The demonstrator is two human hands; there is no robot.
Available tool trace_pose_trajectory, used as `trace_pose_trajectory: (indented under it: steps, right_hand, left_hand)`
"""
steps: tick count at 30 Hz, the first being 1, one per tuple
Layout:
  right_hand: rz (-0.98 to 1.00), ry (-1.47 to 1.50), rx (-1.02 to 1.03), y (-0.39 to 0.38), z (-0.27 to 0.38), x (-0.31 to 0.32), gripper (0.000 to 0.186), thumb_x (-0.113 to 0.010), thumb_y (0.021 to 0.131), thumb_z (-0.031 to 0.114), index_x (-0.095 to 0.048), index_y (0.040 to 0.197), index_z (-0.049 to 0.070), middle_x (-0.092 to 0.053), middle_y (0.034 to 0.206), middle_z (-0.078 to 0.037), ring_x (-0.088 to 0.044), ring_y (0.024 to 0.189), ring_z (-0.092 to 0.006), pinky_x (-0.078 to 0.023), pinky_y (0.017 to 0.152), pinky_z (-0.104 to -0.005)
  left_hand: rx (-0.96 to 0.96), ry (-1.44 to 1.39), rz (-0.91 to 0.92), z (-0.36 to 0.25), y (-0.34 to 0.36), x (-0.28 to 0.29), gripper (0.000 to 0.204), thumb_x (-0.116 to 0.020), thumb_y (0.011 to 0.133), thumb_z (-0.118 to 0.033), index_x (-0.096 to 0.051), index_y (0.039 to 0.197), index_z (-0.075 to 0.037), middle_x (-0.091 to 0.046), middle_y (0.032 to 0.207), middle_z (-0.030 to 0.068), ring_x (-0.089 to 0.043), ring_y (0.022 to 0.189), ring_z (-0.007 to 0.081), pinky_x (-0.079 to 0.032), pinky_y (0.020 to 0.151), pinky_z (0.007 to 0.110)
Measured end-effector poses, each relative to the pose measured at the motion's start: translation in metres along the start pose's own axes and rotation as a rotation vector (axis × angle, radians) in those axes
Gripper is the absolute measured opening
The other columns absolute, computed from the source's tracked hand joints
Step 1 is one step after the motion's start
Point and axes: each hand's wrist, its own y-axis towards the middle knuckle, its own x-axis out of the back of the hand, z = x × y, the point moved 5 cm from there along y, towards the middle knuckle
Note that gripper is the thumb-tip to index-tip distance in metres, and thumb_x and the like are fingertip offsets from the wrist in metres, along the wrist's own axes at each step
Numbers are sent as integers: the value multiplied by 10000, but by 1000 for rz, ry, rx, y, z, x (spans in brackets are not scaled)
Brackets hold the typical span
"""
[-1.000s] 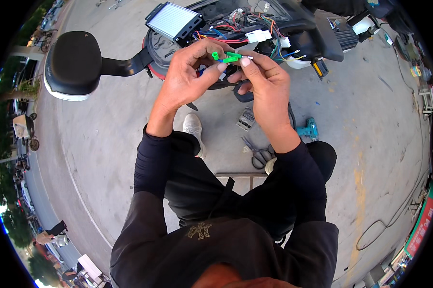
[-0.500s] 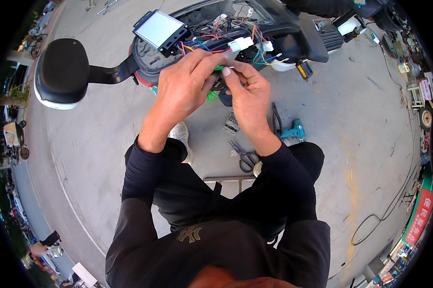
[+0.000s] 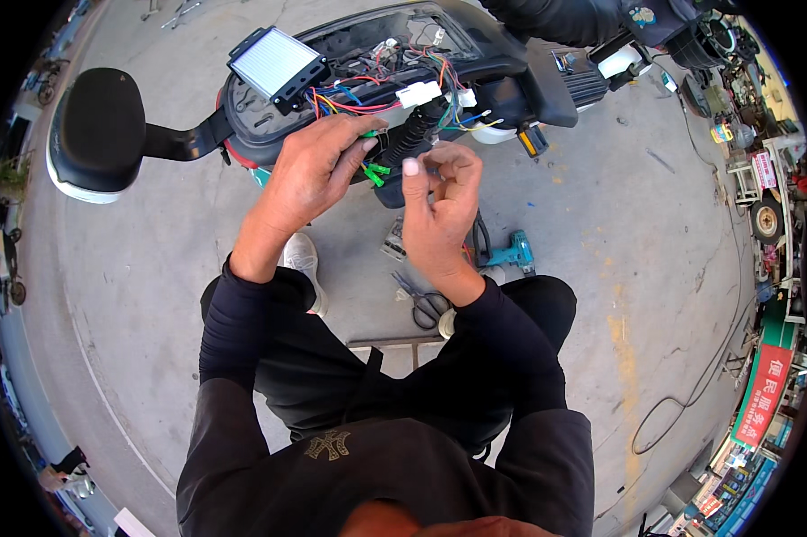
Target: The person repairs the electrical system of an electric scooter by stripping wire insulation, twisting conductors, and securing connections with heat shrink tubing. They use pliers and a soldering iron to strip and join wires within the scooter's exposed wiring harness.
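My left hand (image 3: 318, 166) pinches a thin green-sleeved wire end (image 3: 372, 133) between thumb and fingertips, beside the open body of an electric scooter (image 3: 461, 45). Just to its right, my right hand (image 3: 444, 210) is raised with fingers curled in toward the thumb; whatever it may hold is hidden. Several green connectors (image 3: 375, 172) hang between the hands, next to a black corrugated sleeve (image 3: 412, 134). Beyond them lie a white plug (image 3: 418, 93) and coloured wires (image 3: 367, 105), running near a finned silver controller box (image 3: 278, 64) on the scooter.
On the ground near my knees are scissors (image 3: 428, 309), black-handled pliers (image 3: 482, 240) and a teal power drill (image 3: 516, 252). A black padded backrest (image 3: 99, 125) juts out at the left. A cable (image 3: 681, 407) curls over the pavement at right.
My right hand has come away from the left hand and dropped slightly, uncovering the corrugated sleeve. The left hand still pinches the green-sleeved wire end. The whole view has shifted a little.
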Motion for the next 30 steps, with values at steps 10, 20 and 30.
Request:
trace_pose_trajectory:
  steps: [10,20,30]
  right_hand:
    - [24,19,60,32,7,4,167,-575,1039,38,-612,1192,-17,-581,1209,-100,-684,875,-129,-584,714,-253]
    - [168,-240,275,48,11,-5,110,-658,982,11,-695,1084,-8,-734,987,-107,-737,833,-147,-558,676,-275]
    - [232,-185,88,51,7,4,80,-728,911,-6,-709,989,-11,-714,874,-70,-628,697,-101,-510,646,-247]
  left_hand:
    - [108,-90,20,-6,0,7,215,-625,965,-42,-706,1163,-23,-684,927,124,-651,784,256,-528,749,344]
    - [280,-178,-13,2,0,0,147,-700,902,-34,-746,1037,0,-719,855,61,-609,659,88,-485,581,248]
    - [401,-221,-46,11,-3,-9,146,-746,890,-72,-776,1019,-9,-731,820,19,-614,669,41,-497,594,219]
